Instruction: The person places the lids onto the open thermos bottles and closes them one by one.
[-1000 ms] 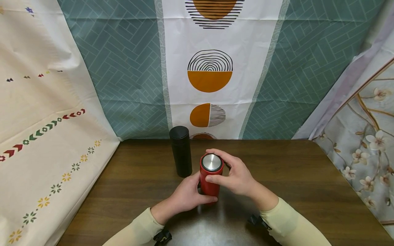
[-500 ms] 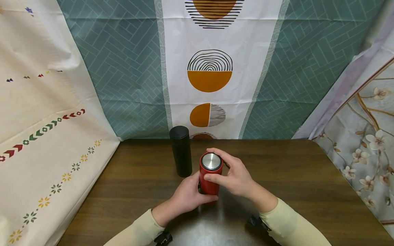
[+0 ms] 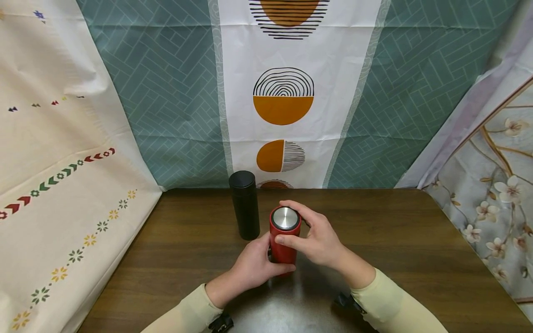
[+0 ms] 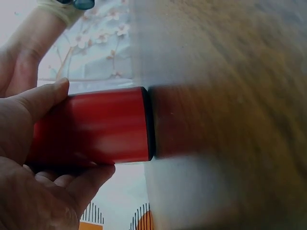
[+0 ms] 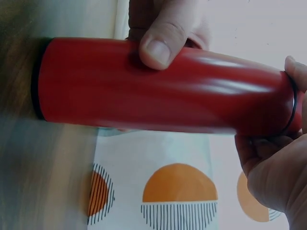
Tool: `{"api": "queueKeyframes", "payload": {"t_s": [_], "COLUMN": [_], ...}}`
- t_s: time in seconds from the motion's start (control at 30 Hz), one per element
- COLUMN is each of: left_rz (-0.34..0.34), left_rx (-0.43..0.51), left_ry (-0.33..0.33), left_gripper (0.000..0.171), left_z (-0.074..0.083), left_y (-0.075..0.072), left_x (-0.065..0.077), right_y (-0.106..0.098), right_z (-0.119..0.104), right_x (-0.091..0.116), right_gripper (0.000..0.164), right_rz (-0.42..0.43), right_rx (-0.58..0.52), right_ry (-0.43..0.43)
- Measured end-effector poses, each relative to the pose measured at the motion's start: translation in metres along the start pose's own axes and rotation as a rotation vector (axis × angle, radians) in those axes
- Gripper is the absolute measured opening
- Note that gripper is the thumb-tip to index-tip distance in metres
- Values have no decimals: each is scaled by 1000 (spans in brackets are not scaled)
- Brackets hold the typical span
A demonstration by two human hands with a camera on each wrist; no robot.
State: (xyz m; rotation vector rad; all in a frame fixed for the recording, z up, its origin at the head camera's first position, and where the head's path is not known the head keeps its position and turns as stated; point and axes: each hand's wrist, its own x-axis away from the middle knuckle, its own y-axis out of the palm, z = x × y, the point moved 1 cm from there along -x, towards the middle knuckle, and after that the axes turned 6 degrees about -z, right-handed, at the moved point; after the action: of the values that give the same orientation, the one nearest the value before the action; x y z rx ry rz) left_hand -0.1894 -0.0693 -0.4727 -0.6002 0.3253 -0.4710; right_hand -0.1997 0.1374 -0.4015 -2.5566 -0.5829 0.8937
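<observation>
A red thermos flask [image 3: 284, 253] with a silver disc on its lid [image 3: 285, 218] stands upright near the middle of the table. My left hand [image 3: 255, 262] grips its body from the left, thumb across the front. My right hand [image 3: 319, 235] holds the top around the lid, thumb in front and fingers behind. In the left wrist view the flask's black base [image 4: 150, 123] meets the tabletop. The right wrist view shows the dark seam [image 5: 293, 103] below the lid, where the right fingers and thumb lie.
A black flask [image 3: 246, 210] stands behind and left of the red one, close to my left hand. The wooden table [image 3: 374, 231] ends at a patterned curtain [image 3: 175, 92] at the back. Cloths hang at the left and right sides.
The red flask's top and my right hand have shifted very slightly to the left. Both hands keep their hold, and the black flask has not moved.
</observation>
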Motion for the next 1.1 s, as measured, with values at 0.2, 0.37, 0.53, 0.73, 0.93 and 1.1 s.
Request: {"api": "queueKeyframes", "payload": {"t_s": [0.2,0.37,0.53,0.73,0.93,1.1], "left_rz": [-14,-31,-50,-72,-77,-79], "left_rx": [4,15,16,16,35,59], "left_ry": [-4,-7,-9,-41,-61,-62], "left_gripper": [73,74,76,76,77,77], "left_z": [2,5,4,4,4,5], "left_y": [-1,-2,-3,-1,1,1], "left_x": [2,1,-2,-9,-19,-29], "right_y": [-4,-8,-12,-21,-30,-38], "right_z": [1,1,4,7,11,15], "right_x": [-1,-2,-2,-3,-5,-8], "right_gripper": [71,72,71,70,71,71], "right_rz": [-27,-34,-44,-41,-36,-40], "right_rx": [6,-6,-7,-10,1,4], "right_ry": [11,40,63,74,83,106]}}
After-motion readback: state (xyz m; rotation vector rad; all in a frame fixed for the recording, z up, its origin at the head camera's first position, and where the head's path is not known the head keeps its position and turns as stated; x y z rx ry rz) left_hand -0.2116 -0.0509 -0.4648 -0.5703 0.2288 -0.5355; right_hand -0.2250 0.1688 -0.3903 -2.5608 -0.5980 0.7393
